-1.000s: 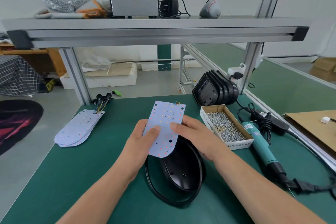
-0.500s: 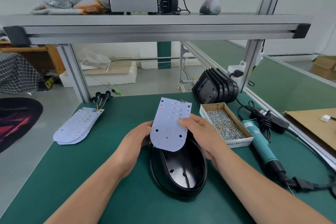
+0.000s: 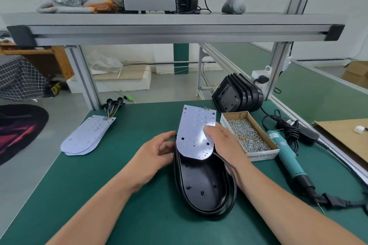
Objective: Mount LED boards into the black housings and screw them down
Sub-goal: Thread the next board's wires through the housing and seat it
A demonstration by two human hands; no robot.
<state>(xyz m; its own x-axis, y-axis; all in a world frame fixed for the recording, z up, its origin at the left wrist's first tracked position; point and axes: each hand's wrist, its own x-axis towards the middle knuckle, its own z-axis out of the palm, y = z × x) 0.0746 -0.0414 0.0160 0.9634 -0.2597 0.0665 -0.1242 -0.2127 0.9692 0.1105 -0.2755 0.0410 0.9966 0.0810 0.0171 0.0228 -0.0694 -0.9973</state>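
A white LED board (image 3: 194,131) with coloured dots stands tilted, its rounded lower end dipping into an open black housing (image 3: 203,187) on the green mat. My right hand (image 3: 221,141) pinches the board's right side, thumb on its face. My left hand (image 3: 157,151) is beside the housing's far left rim, fingers loosely curled, and no longer holds the board; whether it touches the rim I cannot tell. A loose black gasket ring (image 3: 232,189) lies around the housing.
A stack of LED boards (image 3: 87,135) with wires lies at the left. Nested black housings (image 3: 237,95) lean at the back right. A cardboard box of screws (image 3: 249,135) and a teal electric screwdriver (image 3: 286,157) with cable lie to the right.
The board went from both hands to my right hand alone, swung rightward and lowered its rounded end into the housing. My left hand dropped to the housing's left rim.
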